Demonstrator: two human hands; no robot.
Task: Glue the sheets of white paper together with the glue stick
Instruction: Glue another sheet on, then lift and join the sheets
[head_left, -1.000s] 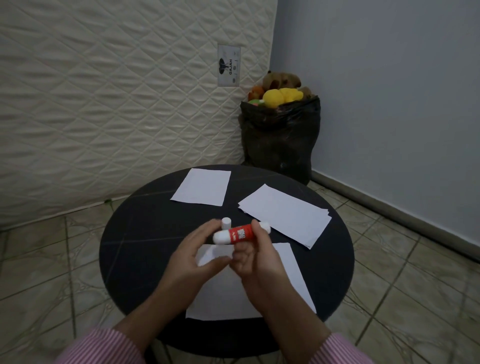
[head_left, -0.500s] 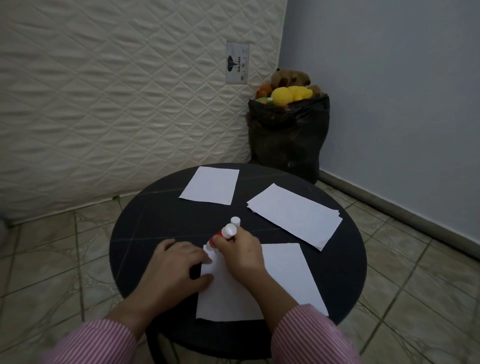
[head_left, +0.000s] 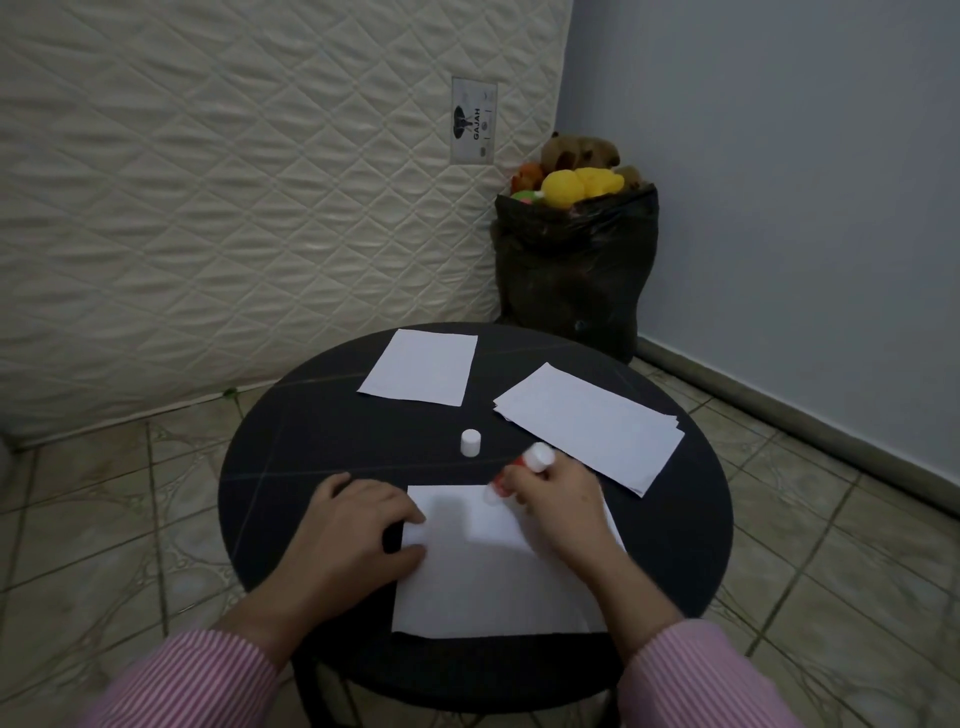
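A white paper sheet (head_left: 483, 577) lies at the near edge of the round black table (head_left: 291, 467). My left hand (head_left: 353, 535) lies flat with spread fingers on the sheet's left edge. My right hand (head_left: 561, 509) grips the red and white glue stick (head_left: 524, 467), tilted, with its tip on the sheet's far edge. The stick's white cap (head_left: 470, 442) stands upright on the table just beyond. A single sheet (head_left: 421, 366) lies at the far side, and a small stack of sheets (head_left: 587, 423) at the right.
A black bag (head_left: 571, 270) full of plush toys stands in the corner behind the table. A quilted mattress (head_left: 234, 182) leans on the left wall. Tiled floor surrounds the table.
The glue stick went from level above the sheet, both hands at it, down onto the paper. My left hand dropped flat onto the sheet's left edge. My right hand slid the stick to the right.
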